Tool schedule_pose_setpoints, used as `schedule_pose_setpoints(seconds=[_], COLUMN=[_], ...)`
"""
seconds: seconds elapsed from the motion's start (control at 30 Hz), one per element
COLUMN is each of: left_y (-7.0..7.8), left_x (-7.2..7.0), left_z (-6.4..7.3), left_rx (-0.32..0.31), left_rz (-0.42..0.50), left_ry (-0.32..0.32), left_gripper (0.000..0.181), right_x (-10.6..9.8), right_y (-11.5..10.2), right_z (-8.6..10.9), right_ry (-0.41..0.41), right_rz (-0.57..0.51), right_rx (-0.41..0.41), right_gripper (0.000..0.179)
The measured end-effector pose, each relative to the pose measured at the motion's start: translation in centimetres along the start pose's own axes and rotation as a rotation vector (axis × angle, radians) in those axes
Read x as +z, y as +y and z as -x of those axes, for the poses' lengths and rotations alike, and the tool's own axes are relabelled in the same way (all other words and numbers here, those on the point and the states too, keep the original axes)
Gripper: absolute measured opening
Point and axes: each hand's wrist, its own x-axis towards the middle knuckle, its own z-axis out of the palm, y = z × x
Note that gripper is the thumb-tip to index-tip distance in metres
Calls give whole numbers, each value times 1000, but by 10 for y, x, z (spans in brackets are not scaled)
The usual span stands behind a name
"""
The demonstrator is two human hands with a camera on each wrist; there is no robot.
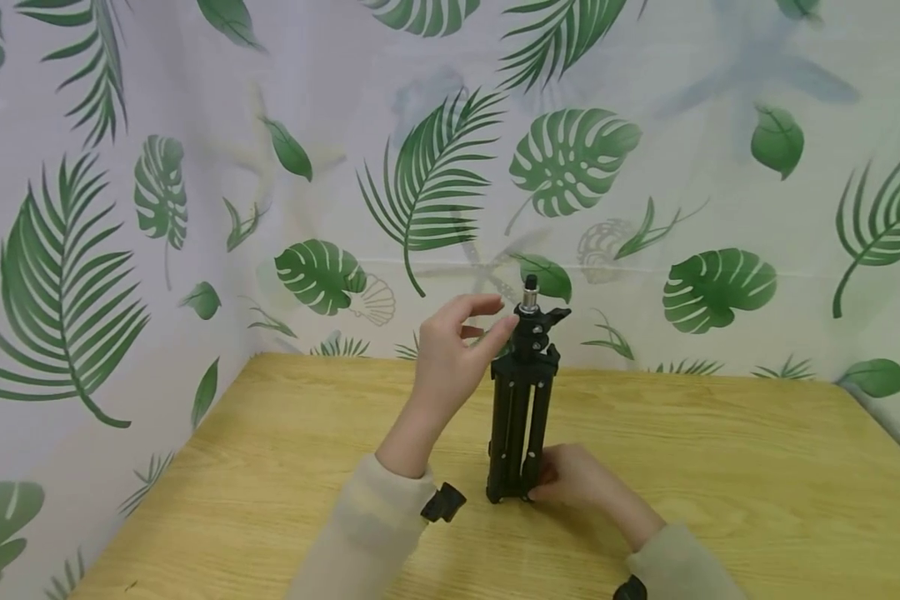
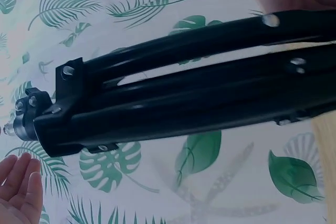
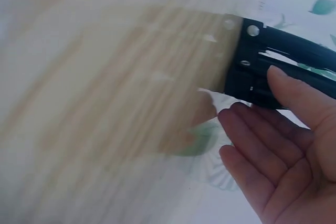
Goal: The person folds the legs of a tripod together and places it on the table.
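A folded black light stand (image 1: pixel 520 417) stands upright on the wooden table, its silver-and-black spigot (image 1: pixel 530 293) at the top. My left hand (image 1: pixel 461 342) is beside its upper collar, fingers bent with a gap between them and the thumb. In the left wrist view the fingers of that hand (image 2: pixel 21 190) appear apart from the stand and hold nothing. Low down on the right, my right hand (image 1: pixel 573 479) pinches the foot of a leg. The right wrist view has its thumb (image 3: pixel 294 90) on the black leg end (image 3: pixel 252 66), the fingers partly hidden behind.
The wooden table (image 1: pixel 292 467) reaches back to a white cloth (image 1: pixel 450 75) printed with green leaves, which also hangs along the left side. A locking knob (image 1: pixel 558 315) juts right from the stand's collar. Dark wrist-worn pieces (image 1: pixel 443 502) sit at both sleeves.
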Motion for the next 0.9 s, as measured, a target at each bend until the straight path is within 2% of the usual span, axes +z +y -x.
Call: schedule_pose_setpoints(seconds=[0.2, 0.37, 0.57, 0.7, 0.9], left_y=[10, 17, 20, 20, 20], left_x=[5, 9, 12, 12, 0], left_z=[-12, -18, -25, -25, -24], left_rx=[11, 4, -35, -35, -26], left_rz=[89, 90, 68, 63, 76], left_ry=[13, 7, -42, -45, -33], left_gripper=[26, 27, 26, 23, 25], right_x=[3, 5, 4, 4, 2], right_y=[-5, -8, -9, -9, -11], right_z=[-1, -1, -2, -2, 1], right_ry=[21, 38, 47, 50, 50], right_rz=[16, 42, 47, 60, 99], right_rx=[55, 87, 60, 38, 17], right_gripper=[23, 23, 22, 21, 19])
